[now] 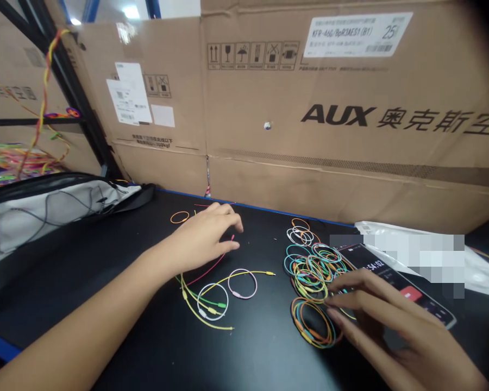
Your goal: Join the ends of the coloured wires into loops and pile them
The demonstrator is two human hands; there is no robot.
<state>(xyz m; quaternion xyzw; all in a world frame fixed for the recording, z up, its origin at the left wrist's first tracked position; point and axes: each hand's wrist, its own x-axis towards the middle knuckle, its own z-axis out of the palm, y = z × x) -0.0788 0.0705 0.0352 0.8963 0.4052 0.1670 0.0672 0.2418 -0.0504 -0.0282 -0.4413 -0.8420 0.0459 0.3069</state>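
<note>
My left hand (212, 233) hovers over the left group of wires, palm down, fingers bent and apart, with nothing visible in them. Under and beside it lie a pink wire (209, 269), several yellow and green wires (206, 317) with small connectors, a white loop (227, 296) and a pale pink loop (256, 285). My right hand (395, 320) reaches to the right edge of a pile of coloured wire loops (309, 269). Its thumb and fingertips stand slightly apart near an orange and teal bundle of loops (305, 336). A short yellowish wire shows between them.
A phone (391, 277) with a lit screen lies partly under my right hand. Behind it is a white plastic bag (476, 277). Large cardboard boxes (248, 92) wall off the back of the black table (146, 336). A grey bag (57, 209) sits at the left.
</note>
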